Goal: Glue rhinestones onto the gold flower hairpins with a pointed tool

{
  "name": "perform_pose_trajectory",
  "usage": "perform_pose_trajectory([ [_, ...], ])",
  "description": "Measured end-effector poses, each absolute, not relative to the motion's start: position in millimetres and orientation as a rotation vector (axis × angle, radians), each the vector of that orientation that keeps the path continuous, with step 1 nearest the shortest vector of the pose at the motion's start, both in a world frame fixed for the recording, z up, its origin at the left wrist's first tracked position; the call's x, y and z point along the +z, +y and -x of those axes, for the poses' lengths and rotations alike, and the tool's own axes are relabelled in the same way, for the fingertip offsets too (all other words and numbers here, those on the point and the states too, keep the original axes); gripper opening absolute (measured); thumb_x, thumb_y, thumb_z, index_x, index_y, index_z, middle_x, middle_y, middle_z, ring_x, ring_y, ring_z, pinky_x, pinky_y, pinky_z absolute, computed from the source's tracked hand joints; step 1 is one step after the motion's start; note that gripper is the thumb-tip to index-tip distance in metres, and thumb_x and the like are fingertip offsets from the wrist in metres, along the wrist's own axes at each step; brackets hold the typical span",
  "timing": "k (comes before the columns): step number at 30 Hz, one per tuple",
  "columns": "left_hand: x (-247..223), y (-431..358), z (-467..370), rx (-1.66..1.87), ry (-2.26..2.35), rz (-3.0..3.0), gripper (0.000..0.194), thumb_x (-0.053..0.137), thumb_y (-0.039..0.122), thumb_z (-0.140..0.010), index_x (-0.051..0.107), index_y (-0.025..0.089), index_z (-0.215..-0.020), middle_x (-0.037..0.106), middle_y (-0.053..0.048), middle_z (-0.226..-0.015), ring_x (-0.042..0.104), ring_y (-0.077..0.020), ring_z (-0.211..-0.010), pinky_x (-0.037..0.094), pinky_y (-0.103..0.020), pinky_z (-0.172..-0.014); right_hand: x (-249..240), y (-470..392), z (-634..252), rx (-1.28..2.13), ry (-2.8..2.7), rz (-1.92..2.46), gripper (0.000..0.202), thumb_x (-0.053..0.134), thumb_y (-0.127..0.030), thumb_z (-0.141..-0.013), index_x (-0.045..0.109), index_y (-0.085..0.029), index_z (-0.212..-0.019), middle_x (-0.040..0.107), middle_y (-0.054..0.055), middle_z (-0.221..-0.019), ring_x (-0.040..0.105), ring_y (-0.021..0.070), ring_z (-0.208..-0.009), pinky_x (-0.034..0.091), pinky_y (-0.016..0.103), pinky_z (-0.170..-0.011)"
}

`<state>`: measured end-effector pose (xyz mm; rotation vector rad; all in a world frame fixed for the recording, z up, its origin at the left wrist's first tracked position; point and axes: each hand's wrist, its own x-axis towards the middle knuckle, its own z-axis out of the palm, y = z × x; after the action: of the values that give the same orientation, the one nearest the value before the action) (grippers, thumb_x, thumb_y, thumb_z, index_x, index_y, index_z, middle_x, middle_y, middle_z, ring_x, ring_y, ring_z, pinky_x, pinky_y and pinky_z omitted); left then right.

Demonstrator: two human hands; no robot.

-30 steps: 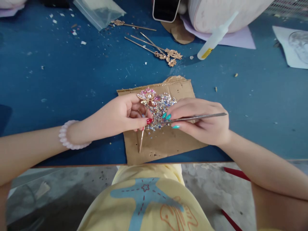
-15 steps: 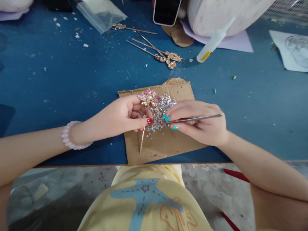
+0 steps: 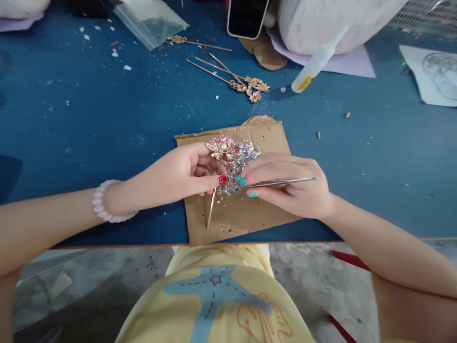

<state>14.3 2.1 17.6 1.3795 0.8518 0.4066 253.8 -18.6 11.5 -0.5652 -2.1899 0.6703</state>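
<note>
My left hand (image 3: 189, 169) is closed on the gold stem of a hairpin (image 3: 222, 145), whose flower head carries pink stones and a white pearl. The stem slants down below my thumb. In my right hand (image 3: 289, 183) a pair of metal tweezers (image 3: 285, 182) is pinched, its tips pointing left into a pile of small rhinestones (image 3: 246, 153). My fingers cover part of the pile and hide the tweezer tips. Under both hands lies a piece of brown cardboard (image 3: 250, 224), with the stones heaped on it.
Several gold hairpins (image 3: 250, 85) lie beyond the cardboard. A glue bottle (image 3: 314, 66) leans against a pale pouch (image 3: 332, 24). A phone (image 3: 247, 19), a clear plastic bag (image 3: 150, 24) and a printed paper (image 3: 432, 76) sit farther back on the blue table (image 3: 89, 109).
My right hand has shifted slightly left with the tweezers, towards my left hand. The hairpin's head has moved a little to the right and down.
</note>
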Motion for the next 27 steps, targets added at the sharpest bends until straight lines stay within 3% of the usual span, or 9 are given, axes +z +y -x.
perform_pose_trajectory([
  [11, 19.3, 0.9, -14.4, 0.434, 0.856, -1.333, 0.032, 0.074, 0.012, -0.076, 0.064, 0.016, -0.105, 0.068, -0.001, -0.091, 0.063, -0.0087, -0.066, 0.054, -0.018, -0.056, 11.1, -18.1, -253.7, 0.652, -2.196, 0.559, 0.004, 0.069, -0.018, -0.092, 0.069, -0.016, -0.095, 0.077, 0.005, -0.092, 0.075, 0.0129, -0.091, 0.063, 0.028, -0.086],
  [27, 19.9, 1.8, -14.3, 0.432, 0.864, -1.356, 0.029, 0.072, 0.013, -0.077, 0.065, 0.016, -0.105, 0.067, 0.000, -0.087, 0.062, -0.0092, -0.065, 0.054, -0.019, -0.056, 12.6, -19.6, -254.8, 0.664, -2.198, 0.585, 0.004, 0.067, -0.018, -0.093, 0.069, -0.018, -0.096, 0.077, 0.004, -0.093, 0.074, 0.0121, -0.091, 0.062, 0.026, -0.087],
])
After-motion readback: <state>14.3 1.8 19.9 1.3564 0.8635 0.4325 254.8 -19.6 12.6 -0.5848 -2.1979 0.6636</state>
